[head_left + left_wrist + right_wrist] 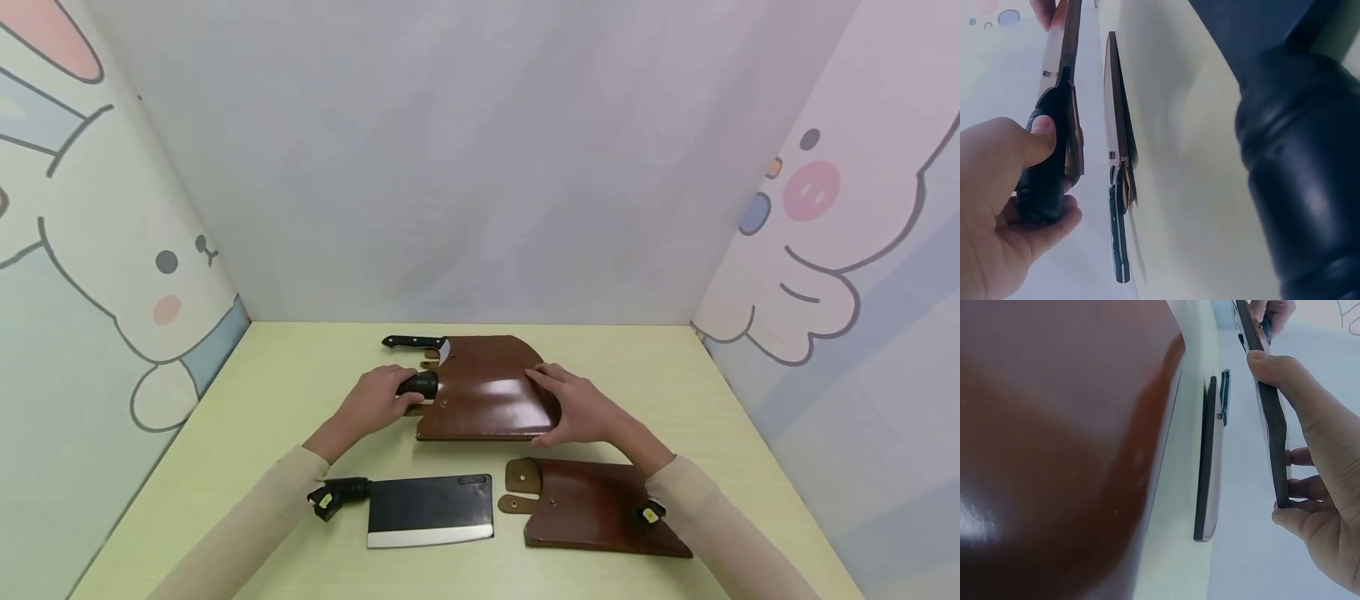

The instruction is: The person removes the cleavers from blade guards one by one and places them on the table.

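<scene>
My left hand (382, 400) grips the black handle (1047, 162) of a sheathed knife, with the thumb along its side. The blade is hidden inside a glossy brown leather sheath (495, 400), raised off the table. My right hand (581, 408) holds that sheath's far end between thumb and fingers, pressing its two edges. Behind it lies a second sheathed knife, its riveted black handle (412, 342) pointing left. Nearer me, a bare cleaver (431, 510) lies flat, silver edge towards me. To its right lies another brown sheath (592, 508) with its strap tabs unfastened.
The pale yellow table (300, 358) meets a plain grey wall (480, 167) at the back. Side walls with cartoon animals (161, 275) stand left and right. A black wrist camera (324, 500) partly overlaps the cleaver handle; another (649, 513) overlaps the near sheath.
</scene>
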Available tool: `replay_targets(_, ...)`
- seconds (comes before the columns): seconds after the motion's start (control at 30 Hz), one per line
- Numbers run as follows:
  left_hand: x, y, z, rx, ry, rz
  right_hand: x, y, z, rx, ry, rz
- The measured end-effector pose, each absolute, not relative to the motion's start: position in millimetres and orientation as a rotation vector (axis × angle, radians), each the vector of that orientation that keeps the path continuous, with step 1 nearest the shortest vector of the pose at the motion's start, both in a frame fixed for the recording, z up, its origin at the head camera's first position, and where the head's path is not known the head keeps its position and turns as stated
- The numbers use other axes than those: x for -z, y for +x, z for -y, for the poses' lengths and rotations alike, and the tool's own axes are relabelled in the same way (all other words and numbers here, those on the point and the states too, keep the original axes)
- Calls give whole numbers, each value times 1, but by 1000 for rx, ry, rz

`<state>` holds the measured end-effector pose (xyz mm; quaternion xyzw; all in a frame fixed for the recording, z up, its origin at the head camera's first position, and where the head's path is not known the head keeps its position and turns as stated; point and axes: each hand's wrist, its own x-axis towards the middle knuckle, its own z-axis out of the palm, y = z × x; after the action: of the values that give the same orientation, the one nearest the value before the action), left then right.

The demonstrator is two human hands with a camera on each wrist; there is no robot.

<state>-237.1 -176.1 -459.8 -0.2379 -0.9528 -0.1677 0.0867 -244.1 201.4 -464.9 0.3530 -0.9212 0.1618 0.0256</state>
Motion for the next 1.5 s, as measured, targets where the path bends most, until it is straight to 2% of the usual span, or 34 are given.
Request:
replay_targets(0.53,459,-237,176,552,-713,2863,468,-241,-209,-507,1080,2875)
replay_targets(1.5,464,-241,223,616,-649,2878,473,-239,-247,-579,1060,2829)
